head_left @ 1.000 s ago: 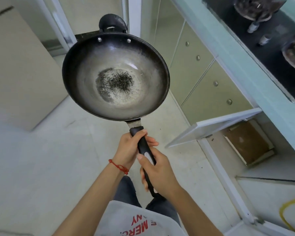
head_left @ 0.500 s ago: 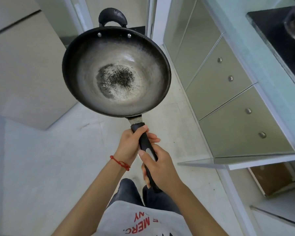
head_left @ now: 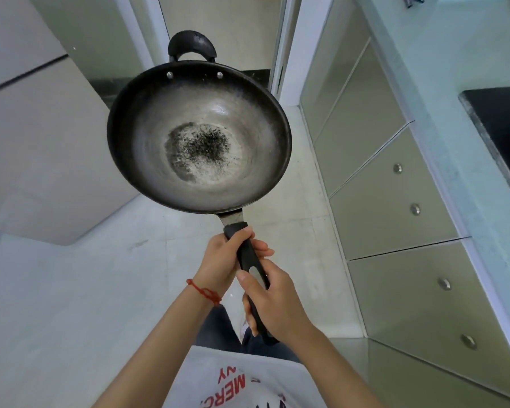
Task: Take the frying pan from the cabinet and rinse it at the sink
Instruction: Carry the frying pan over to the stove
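Note:
A dark, round frying pan [head_left: 199,136] with a scorched black patch in its bowl hangs in the air in front of me, above the floor. It has a small black loop handle at the far side and a long black handle toward me. My left hand [head_left: 223,262], with a red string at the wrist, grips the long handle close to the pan. My right hand [head_left: 273,300] grips the same handle lower down. No sink is in view.
Pale green cabinet drawers [head_left: 395,201] with round metal knobs run along the right under a light countertop [head_left: 442,83]. A black cooktop edge [head_left: 501,125] shows at far right. A beige unit [head_left: 36,142] stands at left. A doorway lies ahead over the white tiled floor [head_left: 71,290].
The view has turned left and along the counter: the open cabinet door and the cooktop pans have slid out of sight. Both hands keep the same hold on the pan's handle.

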Demonstrator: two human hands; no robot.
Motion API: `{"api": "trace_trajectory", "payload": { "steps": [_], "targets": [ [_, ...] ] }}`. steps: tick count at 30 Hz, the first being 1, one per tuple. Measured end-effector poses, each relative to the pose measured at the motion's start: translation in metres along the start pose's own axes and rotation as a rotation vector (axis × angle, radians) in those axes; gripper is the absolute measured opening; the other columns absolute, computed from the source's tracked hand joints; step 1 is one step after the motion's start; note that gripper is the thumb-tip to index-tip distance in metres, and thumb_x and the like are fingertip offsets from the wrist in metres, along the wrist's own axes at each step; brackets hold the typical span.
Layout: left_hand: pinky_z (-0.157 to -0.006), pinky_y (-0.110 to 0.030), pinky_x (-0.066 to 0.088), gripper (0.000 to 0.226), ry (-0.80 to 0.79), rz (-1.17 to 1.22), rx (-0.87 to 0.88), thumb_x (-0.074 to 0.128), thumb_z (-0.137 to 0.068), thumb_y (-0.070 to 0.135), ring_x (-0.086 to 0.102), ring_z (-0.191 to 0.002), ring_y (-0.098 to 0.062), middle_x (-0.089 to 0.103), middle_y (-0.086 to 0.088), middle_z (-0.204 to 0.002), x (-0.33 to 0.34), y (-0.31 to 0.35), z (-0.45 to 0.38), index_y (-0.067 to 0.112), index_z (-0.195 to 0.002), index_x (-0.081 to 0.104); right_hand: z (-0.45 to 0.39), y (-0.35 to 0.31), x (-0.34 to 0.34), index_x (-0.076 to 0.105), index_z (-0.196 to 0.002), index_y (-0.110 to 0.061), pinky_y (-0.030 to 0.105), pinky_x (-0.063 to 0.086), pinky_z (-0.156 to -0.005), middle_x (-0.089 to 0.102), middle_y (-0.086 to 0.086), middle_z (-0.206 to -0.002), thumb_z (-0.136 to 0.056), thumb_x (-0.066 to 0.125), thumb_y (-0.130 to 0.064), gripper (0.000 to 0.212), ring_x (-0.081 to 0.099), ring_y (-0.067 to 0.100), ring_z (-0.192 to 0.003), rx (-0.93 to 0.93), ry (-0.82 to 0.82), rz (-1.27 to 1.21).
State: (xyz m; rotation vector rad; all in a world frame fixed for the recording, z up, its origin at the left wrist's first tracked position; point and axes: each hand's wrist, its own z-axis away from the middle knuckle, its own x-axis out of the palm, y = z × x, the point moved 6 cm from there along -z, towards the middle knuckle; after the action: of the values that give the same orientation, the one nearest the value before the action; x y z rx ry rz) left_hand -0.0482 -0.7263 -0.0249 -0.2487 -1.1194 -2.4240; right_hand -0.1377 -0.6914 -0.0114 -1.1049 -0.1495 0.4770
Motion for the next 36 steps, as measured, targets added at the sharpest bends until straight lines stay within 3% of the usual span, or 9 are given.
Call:
{"api": "trace_trajectory", "payload": {
  "steps": [10, 15, 19, 27, 32, 36],
  "targets": [
    [-0.055, -0.025, 0.057, 0.019, 0.002, 0.012, -0.018, 0.046, -0.093, 0.011, 0.070, -0.058, -0.020, 0.069, -0.007, -0.057, 0.026, 0.068, -0.087, 0.002, -0.078, 0.053, -0.097, -0.041, -0.041, 0.054, -0.089, -0.028, 0.020, 0.049, -0.049, 0.056, 0.001, -0.057, -0.093, 0.049, -0.035, 0.009, 0.053, 0.011, -0.043, -0.004, -0.002, 0.011],
    [-0.054, -0.025, 0.057, 0.019, -0.039, -0.013, -0.040, 0.045, -0.093, 0.011, 0.070, -0.056, -0.019, 0.069, -0.006, -0.056, 0.028, 0.118, -0.141, 0.002, -0.079, 0.053, -0.162, -0.069, -0.047, 0.054, -0.099, -0.027, 0.018, 0.047, -0.056, 0.056, -0.006, -0.058, -0.092, 0.050, -0.036, 0.011, 0.055, 0.006, -0.047, 0.009, 0.065, 0.019],
    [-0.053, -0.024, 0.056, 0.019, -0.065, -0.057, -0.066, 0.046, -0.093, 0.012, 0.070, -0.057, -0.019, 0.069, -0.006, -0.056, 0.023, 0.169, -0.189, 0.002, -0.079, 0.053, -0.219, -0.103, -0.044, 0.054, -0.087, -0.030, 0.020, 0.048, -0.050, 0.054, 0.002, -0.055, -0.093, 0.051, -0.032, 0.007, 0.052, 0.010, -0.043, 0.015, 0.108, -0.054],
    [-0.055, -0.025, 0.056, 0.019, -0.111, -0.125, -0.078, 0.047, -0.093, 0.012, 0.071, -0.060, -0.022, 0.070, -0.007, -0.058, 0.024, 0.245, -0.261, 0.002, -0.078, 0.054, -0.303, -0.159, -0.049, 0.053, -0.083, -0.034, 0.014, 0.050, -0.053, 0.054, -0.006, -0.053, -0.092, 0.051, -0.030, 0.010, 0.054, 0.009, -0.047, 0.011, 0.202, -0.116],
    [-0.055, -0.024, 0.056, 0.020, -0.133, -0.138, -0.088, 0.046, -0.093, 0.012, 0.071, -0.059, -0.020, 0.070, -0.006, -0.057, 0.043, 0.269, -0.294, 0.002, -0.078, 0.055, -0.338, -0.173, -0.072, 0.054, -0.082, -0.026, 0.024, 0.050, -0.048, 0.052, -0.003, -0.047, -0.093, 0.051, -0.029, 0.012, 0.049, 0.019, -0.043, 0.048, 0.214, -0.132],
    [-0.054, -0.023, 0.056, 0.021, -0.146, -0.148, -0.092, 0.046, -0.093, 0.012, 0.071, -0.058, -0.020, 0.070, -0.006, -0.057, 0.066, 0.283, -0.325, 0.003, -0.077, 0.055, -0.367, -0.179, -0.097, 0.054, -0.082, -0.028, 0.030, 0.051, -0.052, 0.053, 0.002, -0.052, -0.092, 0.051, -0.030, 0.011, 0.049, 0.015, -0.041, 0.065, 0.222, -0.145]
  ]
}}
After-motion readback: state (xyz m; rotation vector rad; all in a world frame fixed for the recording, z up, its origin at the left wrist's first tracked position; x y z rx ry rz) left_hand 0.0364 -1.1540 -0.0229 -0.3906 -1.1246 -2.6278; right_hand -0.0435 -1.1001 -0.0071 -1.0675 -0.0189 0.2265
